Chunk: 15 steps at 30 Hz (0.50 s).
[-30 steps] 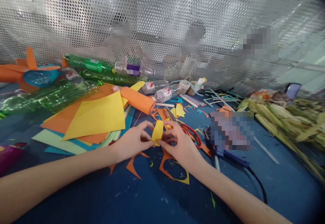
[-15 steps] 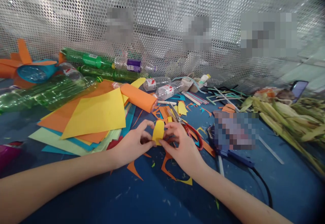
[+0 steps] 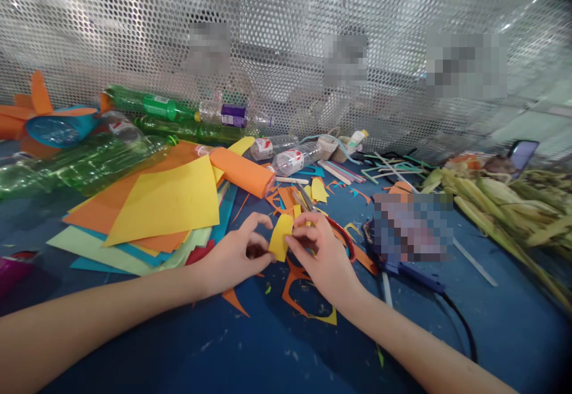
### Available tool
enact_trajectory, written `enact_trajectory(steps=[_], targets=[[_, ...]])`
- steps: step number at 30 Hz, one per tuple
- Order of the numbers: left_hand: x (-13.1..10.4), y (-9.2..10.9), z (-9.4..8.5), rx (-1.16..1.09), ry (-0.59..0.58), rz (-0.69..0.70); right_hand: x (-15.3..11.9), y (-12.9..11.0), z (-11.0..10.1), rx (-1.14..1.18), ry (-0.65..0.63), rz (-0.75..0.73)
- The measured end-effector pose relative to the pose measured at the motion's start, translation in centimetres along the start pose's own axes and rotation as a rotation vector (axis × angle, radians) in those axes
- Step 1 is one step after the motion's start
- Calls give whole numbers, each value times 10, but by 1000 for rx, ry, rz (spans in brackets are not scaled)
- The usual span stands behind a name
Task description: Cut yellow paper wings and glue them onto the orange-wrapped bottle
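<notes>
A small yellow paper piece [image 3: 280,239] with a rounded top stands upright between my hands. My right hand [image 3: 322,251] pinches its right edge between thumb and fingers. At the lower left edge, my left hand [image 3: 235,257] has its thumb and fingertips curled against the paper. Behind my right hand lie scissors [image 3: 346,238] with red handles, partly hidden by that hand. Orange paper offcuts [image 3: 292,298] are scattered below and beyond my hands.
Stacked coloured paper [image 3: 170,203] lies left, beside an orange-wrapped bottle [image 3: 243,172]. Green bottles [image 3: 179,127] line the perforated metal screen [image 3: 277,36]. A blue tool [image 3: 420,278] with a black cord and corn husks [image 3: 509,203] are on the right.
The yellow paper piece has turned slightly and shows more of its flat face. My hands stay almost in place, and the view has shifted a little.
</notes>
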<state>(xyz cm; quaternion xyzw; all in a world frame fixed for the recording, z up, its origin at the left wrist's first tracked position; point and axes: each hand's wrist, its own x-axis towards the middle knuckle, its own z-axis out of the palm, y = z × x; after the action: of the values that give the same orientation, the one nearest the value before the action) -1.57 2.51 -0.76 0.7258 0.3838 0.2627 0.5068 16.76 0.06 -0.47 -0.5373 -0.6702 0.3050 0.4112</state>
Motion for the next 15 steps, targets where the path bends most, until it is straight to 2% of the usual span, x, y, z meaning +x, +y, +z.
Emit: enact_trajectory(steps=[7, 15], targets=[[0, -2, 0, -67, 6, 59, 1, -1, 0, 48, 5, 16], [1, -4, -1, -78, 36, 40, 1, 0, -1, 39, -28, 2]])
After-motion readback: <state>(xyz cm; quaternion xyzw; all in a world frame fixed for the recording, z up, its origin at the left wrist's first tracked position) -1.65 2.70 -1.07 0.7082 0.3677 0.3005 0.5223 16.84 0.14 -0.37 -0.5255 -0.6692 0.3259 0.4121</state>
